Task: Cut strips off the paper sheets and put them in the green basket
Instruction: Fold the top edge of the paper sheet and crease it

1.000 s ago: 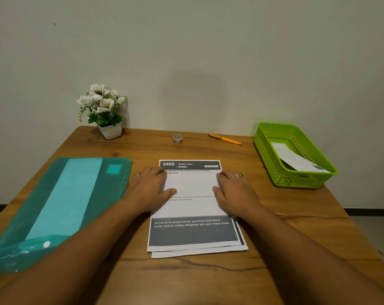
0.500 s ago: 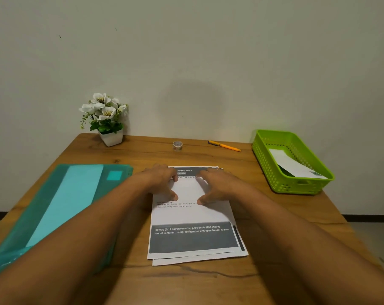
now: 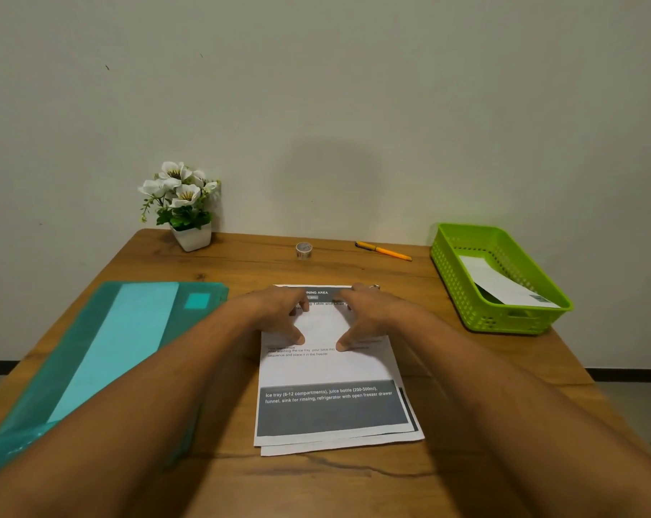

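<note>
Printed paper sheets (image 3: 327, 372) lie stacked in the middle of the wooden table, dark grey bands at top and bottom. My left hand (image 3: 279, 312) and my right hand (image 3: 368, 315) rest side by side on the upper part of the top sheet. Their fingers reach its far edge, and both thumbs press down, pointing towards each other. Neither hand has lifted anything. The green basket (image 3: 503, 319) stands at the table's right edge, with a white paper piece (image 3: 499, 282) inside it.
A teal plastic folder (image 3: 129, 349) covers the left side of the table. Along the back by the wall stand a white pot of flowers (image 3: 191, 235), a small tape roll (image 3: 303, 250) and an orange knife or pen (image 3: 383, 250).
Both hands slid forward and closer together, from the sheet's middle sides to its upper part. Since half a second ago they have hardly moved.
</note>
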